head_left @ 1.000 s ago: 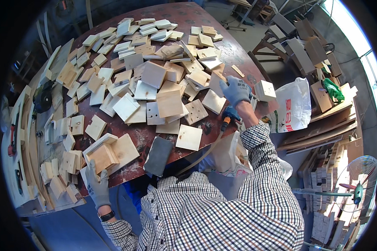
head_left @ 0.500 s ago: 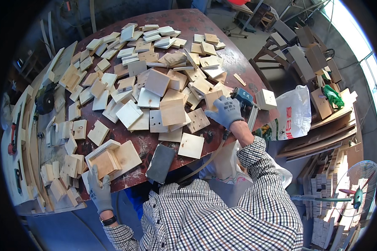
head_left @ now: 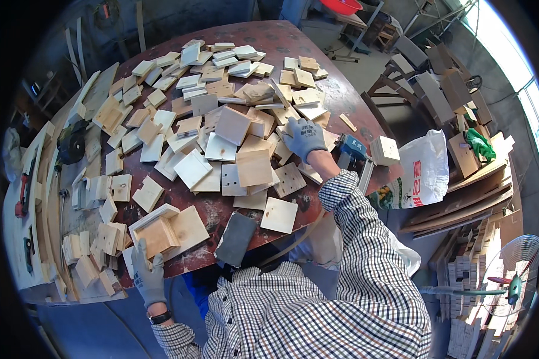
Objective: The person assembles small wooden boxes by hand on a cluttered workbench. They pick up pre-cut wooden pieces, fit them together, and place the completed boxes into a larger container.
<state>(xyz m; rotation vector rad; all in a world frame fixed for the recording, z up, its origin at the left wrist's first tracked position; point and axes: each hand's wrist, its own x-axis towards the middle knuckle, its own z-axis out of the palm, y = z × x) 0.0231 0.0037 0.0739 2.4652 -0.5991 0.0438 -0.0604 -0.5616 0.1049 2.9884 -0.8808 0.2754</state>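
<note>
My left hand (head_left: 148,276), in a grey work glove, holds the near left corner of a wooden assembly (head_left: 160,233), its thumb and fingers at the edge. The assembly is a flat board with smaller pieces standing on it in an L shape. My right hand (head_left: 305,139), gloved alike, reaches over the right side of a heap of small wooden boards (head_left: 254,167). Its fingers stretch onto the pieces; their tips are partly hard to make out. Beside that wrist lies a blue nail gun (head_left: 353,146) with a hose running toward me.
A dark rectangular pad (head_left: 235,240) lies at the near edge of the reddish table (head_left: 335,78). Beyond the nail gun stands a wooden block (head_left: 384,151) near a white sack (head_left: 424,170). Stacked wood and a fan (head_left: 512,287) are at right; long planks (head_left: 39,239) line the left.
My right hand has moved left and farther away, from beside the nail gun onto the heap. My left hand stays at the assembly. The whole view has shifted slightly.
</note>
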